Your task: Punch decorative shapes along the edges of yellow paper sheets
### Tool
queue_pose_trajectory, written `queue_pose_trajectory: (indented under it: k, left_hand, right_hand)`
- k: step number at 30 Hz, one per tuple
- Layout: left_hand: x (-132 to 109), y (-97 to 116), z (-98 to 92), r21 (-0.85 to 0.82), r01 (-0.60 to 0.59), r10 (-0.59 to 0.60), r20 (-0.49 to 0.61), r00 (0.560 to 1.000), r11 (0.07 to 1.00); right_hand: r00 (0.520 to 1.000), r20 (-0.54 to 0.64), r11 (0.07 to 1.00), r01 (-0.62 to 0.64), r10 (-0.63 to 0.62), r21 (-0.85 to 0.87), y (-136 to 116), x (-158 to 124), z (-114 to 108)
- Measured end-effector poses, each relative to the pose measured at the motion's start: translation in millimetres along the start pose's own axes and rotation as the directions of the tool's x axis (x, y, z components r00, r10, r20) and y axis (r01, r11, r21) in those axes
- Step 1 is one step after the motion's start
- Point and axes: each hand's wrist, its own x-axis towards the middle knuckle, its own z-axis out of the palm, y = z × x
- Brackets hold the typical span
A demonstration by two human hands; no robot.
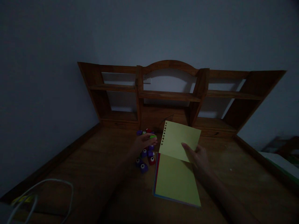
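My right hand (pixel 199 157) grips a pale yellow sheet of paper (pixel 181 137) by its right edge, thumb on top. A row of small punched shapes runs down the sheet's left edge. Beneath it lies a stack of coloured paper (pixel 176 182), yellow on top, with red and blue edges showing at the left. My left hand (pixel 145 142) is closed around a small bright green craft punch (pixel 153 137), held just left of the sheet. Below and around that hand stand several purple and red punches (pixel 144 168) with pale round tops.
A wooden desk hutch (pixel 169 96) with open shelves stands at the back of the wooden desk (pixel 105 155). A white cable (pixel 58 179) loops at the lower left. A wall socket (pixel 147 81) shows behind the hutch. The room is dim.
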Motion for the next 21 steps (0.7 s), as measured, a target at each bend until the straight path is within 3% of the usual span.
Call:
queue_pose_trajectory:
  k: [5,13,21]
  left_hand:
    - [0,7,-4.8,-0.172,0.084,-0.065,0.114,0.991,0.982]
    - [8,0,-10.3,-0.444,0.194,-0.123,0.183,0.975,0.875]
    - [7,3,-10.7,-0.553,0.197,-0.144,0.139,0.980,0.810]
  right_hand:
    - [1.000,0.018,1.000,0.013,-0.013,-0.016,-3,-2,-1]
    - [1.000,0.009,1.000,-0.003,0.003,-0.009,-1,-1,-2]
    - [1.000,0.031,1.000,0.001,-0.001,-0.014,-4,-4,-1]
